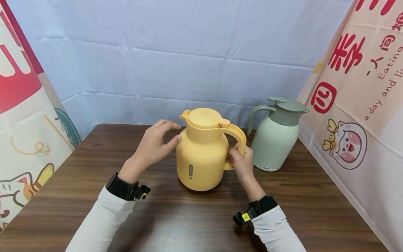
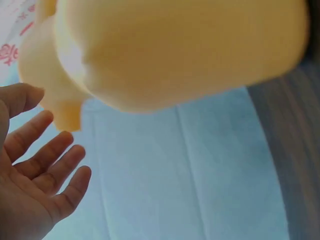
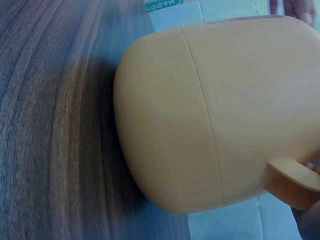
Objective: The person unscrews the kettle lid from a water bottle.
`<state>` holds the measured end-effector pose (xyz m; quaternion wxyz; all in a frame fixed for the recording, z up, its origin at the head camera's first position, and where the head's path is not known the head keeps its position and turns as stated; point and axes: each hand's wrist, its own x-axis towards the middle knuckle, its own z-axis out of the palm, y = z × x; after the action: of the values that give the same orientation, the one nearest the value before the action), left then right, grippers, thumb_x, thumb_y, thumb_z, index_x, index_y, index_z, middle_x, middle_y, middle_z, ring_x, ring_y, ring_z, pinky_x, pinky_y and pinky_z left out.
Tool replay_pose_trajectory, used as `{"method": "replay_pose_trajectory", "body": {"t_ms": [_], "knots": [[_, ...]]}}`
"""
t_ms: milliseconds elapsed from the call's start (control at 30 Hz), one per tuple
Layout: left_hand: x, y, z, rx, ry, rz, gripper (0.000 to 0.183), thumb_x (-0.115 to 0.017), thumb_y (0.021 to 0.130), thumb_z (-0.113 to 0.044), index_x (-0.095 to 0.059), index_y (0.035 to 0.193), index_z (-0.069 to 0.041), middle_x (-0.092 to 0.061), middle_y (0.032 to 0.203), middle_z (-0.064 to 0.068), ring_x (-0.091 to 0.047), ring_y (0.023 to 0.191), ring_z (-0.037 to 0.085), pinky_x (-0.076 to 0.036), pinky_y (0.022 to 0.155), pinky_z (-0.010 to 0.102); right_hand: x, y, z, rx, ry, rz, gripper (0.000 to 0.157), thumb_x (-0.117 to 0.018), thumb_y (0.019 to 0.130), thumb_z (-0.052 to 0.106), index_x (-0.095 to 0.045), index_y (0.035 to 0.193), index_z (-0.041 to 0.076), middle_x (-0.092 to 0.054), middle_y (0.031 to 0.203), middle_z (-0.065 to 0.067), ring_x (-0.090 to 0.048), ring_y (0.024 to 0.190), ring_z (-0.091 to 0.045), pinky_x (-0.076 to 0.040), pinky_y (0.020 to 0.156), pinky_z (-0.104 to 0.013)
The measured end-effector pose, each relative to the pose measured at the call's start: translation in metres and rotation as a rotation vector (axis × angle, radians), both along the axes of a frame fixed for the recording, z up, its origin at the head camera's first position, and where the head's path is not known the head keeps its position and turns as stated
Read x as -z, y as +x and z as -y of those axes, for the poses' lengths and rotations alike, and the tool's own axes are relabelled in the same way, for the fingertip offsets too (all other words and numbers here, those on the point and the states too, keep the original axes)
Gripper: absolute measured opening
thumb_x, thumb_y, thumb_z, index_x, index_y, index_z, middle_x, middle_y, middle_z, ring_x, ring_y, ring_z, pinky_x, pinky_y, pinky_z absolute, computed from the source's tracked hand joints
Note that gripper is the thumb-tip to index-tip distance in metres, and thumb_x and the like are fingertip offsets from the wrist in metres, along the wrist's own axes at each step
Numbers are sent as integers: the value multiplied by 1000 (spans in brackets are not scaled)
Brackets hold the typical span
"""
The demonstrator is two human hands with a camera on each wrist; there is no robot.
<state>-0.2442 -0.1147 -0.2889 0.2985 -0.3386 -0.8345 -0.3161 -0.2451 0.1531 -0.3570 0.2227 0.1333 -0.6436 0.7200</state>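
A yellow thermal jug stands on the wooden table, its spout to the left and its handle to the right. My right hand grips the lower part of that handle. On the other side, my left hand is held up beside the spout, thumb tip right by the jug's shoulder. In the left wrist view the fingers of the left hand are spread and gently bent, with nothing between them. The right wrist view shows the jug's lower body and the handle's bottom end; most of the right hand is out of frame.
A pale green thermal jug with a darker green lid stands just behind and right of the yellow one. The brown wooden table ends at a light blue cloth backdrop. Printed cloths hang along the left and right sides.
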Motion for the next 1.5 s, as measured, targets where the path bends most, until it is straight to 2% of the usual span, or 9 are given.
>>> {"method": "replay_pose_trajectory", "body": {"t_ms": [133, 267, 433, 667, 800, 900, 1133, 1300, 1500], "knots": [[-12, -5, -13, 45, 62, -48, 24, -65, 87, -15, -64, 108, -3, -59, 106, 10, -55, 101, 22, -44, 81, 41, -1, 1, 0, 16, 15, 13, 30, -45, 80, -14, -41, 55, 2, -36, 40, -12, -34, 31, -18, -31, 35, -24], [-22, -9, -23, 62, 89, -43, 22, -65, 87, -14, -65, 106, -4, -59, 104, 8, -54, 100, 21, -43, 82, 40, -1, 1, 0, 20, 27, 32, 30, -45, 80, -13, -41, 54, 1, -35, 42, -20, -35, 32, -19, -32, 36, -25], [-34, -12, -33, 48, 71, -18, 23, -64, 88, -19, -66, 106, -5, -61, 104, 9, -51, 101, 26, -39, 83, 43, -1, 1, 1, 25, 22, 25, 29, -45, 79, -14, -40, 54, 1, -36, 41, -15, -35, 32, -18, -32, 36, -25], [-51, -15, -49, 51, 6, 35, 26, -61, 89, -25, -66, 107, -7, -60, 106, 8, -51, 97, 23, -40, 77, 38, 0, 1, 0, 18, 30, 6, 28, -43, 79, -13, -39, 55, 2, -35, 40, -5, -34, 32, -17, -29, 35, -24], [-59, -16, -56, 53, -42, 61, 27, -61, 89, -26, -66, 107, -7, -60, 107, 8, -51, 100, 24, -39, 81, 40, 0, 1, 0, 13, 24, 6, 28, -43, 79, -13, -37, 55, 2, -34, 39, -3, -32, 32, -18, -29, 35, -24], [-63, -18, -61, 57, -81, 84, 28, -60, 89, -28, -66, 108, -8, -59, 109, 7, -50, 106, 24, -38, 86, 40, 1, 1, 0, 11, 20, 8, 29, -43, 79, -13, -36, 56, 1, -34, 39, -3, -32, 32, -21, -29, 35, -25], [-69, -19, -72, 80, -196, 150, 29, -59, 90, -32, -67, 109, -11, -58, 109, 5, -50, 103, 20, -40, 84, 39, 1, 2, 0, 12, 31, 14, 29, -43, 80, -12, -37, 56, 2, -34, 40, -4, -32, 32, -21, -30, 36, -25], [-72, -18, -78, 59, -270, 217, 27, -59, 90, -35, -67, 108, -16, -58, 109, 0, -50, 100, 17, -39, 81, 42, 2, 2, 0, 18, 42, 21, 29, -43, 80, -12, -36, 56, 3, -34, 41, -4, -33, 32, -17, -29, 35, -25], [-77, -19, -87, 32, -323, 245, 31, -57, 90, -44, -68, 108, -21, -56, 110, -2, -49, 103, 15, -36, 80, 46, 1, 1, 0, 30, 40, 20, 29, -44, 80, -12, -37, 56, 3, -34, 41, -4, -32, 33, -20, -29, 35, -25]]}}
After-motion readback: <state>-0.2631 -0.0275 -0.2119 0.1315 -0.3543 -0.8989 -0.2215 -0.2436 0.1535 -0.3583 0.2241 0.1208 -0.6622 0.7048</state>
